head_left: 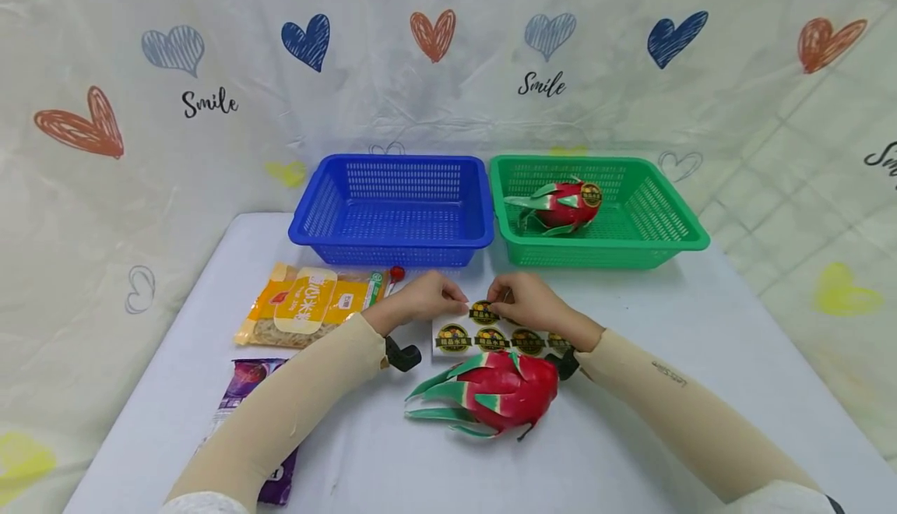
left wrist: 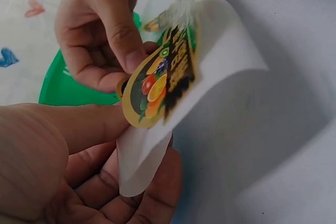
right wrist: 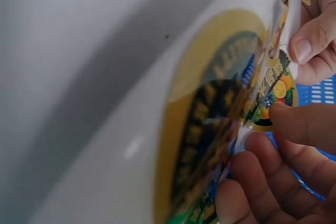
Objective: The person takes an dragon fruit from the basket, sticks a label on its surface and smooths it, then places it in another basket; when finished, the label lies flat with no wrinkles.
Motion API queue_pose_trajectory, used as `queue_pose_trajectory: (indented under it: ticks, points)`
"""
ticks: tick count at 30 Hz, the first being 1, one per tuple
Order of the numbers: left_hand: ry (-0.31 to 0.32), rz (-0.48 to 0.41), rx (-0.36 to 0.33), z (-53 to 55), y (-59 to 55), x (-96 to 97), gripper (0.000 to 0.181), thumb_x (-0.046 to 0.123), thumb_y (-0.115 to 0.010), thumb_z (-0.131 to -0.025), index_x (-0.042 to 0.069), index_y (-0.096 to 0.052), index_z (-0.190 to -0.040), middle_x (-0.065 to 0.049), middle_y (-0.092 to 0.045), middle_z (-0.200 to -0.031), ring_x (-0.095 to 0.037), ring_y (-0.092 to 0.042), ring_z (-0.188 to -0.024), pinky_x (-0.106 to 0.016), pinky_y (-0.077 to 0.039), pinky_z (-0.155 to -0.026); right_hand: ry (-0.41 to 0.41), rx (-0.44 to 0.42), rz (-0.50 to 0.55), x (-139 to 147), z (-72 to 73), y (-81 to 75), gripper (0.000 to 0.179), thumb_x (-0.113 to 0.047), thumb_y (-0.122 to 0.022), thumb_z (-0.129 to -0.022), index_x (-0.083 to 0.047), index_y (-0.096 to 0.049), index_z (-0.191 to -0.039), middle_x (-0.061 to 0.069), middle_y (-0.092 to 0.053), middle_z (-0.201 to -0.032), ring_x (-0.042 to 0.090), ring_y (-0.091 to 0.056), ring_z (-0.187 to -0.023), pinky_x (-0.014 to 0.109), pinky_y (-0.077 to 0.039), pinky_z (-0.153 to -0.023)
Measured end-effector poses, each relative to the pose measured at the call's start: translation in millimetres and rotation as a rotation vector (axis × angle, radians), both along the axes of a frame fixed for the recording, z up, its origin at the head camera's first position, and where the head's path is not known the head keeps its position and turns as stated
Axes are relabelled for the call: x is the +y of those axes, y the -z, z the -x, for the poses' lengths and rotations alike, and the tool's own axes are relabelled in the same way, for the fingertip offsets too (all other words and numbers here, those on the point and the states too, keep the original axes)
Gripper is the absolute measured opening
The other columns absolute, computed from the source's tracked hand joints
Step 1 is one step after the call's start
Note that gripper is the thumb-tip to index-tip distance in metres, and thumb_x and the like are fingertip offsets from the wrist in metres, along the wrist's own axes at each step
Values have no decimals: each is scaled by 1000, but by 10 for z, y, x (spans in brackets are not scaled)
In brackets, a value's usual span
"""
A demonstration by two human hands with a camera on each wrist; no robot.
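Note:
At the middle of the table, both hands hold a white sheet of round fruit stickers [head_left: 455,322]. My left hand [head_left: 429,296] pinches the sheet's edge between thumb and fingers. From the other side, my right hand [head_left: 529,300] pinches the edge of one gold-rimmed black sticker [left wrist: 157,82], its thumb on the printed face in the right wrist view. That part of the sheet is bent up off the table, and the sticker's rim stands out from the backing. Just in front of the sheet lies a red dragon fruit [head_left: 511,393] with green-tipped scales, touched by neither hand.
Behind the hands stand a blue basket [head_left: 392,241] and a green basket [head_left: 610,244]. Another dragon fruit [head_left: 566,206], bearing a sticker, lies in the green one. To the left are a yellow food packet [head_left: 311,304], a small red ball-shaped item [head_left: 397,273] and a purple packet [head_left: 245,378].

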State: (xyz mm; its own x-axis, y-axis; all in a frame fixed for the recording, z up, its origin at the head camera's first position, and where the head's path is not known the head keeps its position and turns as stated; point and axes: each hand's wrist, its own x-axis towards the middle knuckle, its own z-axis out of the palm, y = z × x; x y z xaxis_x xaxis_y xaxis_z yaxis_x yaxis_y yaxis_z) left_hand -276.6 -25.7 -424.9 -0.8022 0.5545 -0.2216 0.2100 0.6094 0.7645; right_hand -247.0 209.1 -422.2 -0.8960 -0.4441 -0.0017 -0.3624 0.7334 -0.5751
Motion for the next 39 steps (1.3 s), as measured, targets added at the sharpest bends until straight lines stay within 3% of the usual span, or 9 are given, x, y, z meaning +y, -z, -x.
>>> queue_pose_trajectory:
  ticks: [12, 21, 31, 39]
  points:
    - [-39, -1, 12, 4, 2, -12, 20, 21, -74, -97, 10, -81, -112, -5, -79, -113, -13, -63, -94, -24, -52, -82, 12, 19, 73, -9, 44, 19, 5, -9, -72, -97, -7, -75, -93, 4, -74, -82, 8, -58, -68, 23, -49, -64]
    - [-68, 29, 89, 29, 33, 16, 18, 20, -75, -96, 9, -82, -109, -5, -80, -109, -12, -66, -93, -26, -54, -82, 80, -6, 119, 51, -38, -143, 6, -14, -72, -98, -9, -75, -98, 5, -74, -89, 12, -62, -77, 23, -51, -71]
    - [-72, 77, 242, 18, 13, 19, 14, 19, -77, -94, 7, -82, -100, -5, -81, -96, -12, -63, -79, -22, -49, -69, 106, -13, 135, 186, -173, -296, 7, -15, -68, -101, -10, -72, -103, 6, -74, -95, 17, -65, -85, 28, -54, -74]
    - [-93, 58, 304, -31, -45, -4, 16, 23, -76, -96, 9, -82, -102, -3, -80, -96, -12, -65, -76, -24, -53, -66, 104, -27, 187, 286, -344, -445, 8, -16, -69, -101, -10, -70, -104, 7, -73, -96, 30, -67, -87, 26, -53, -71]
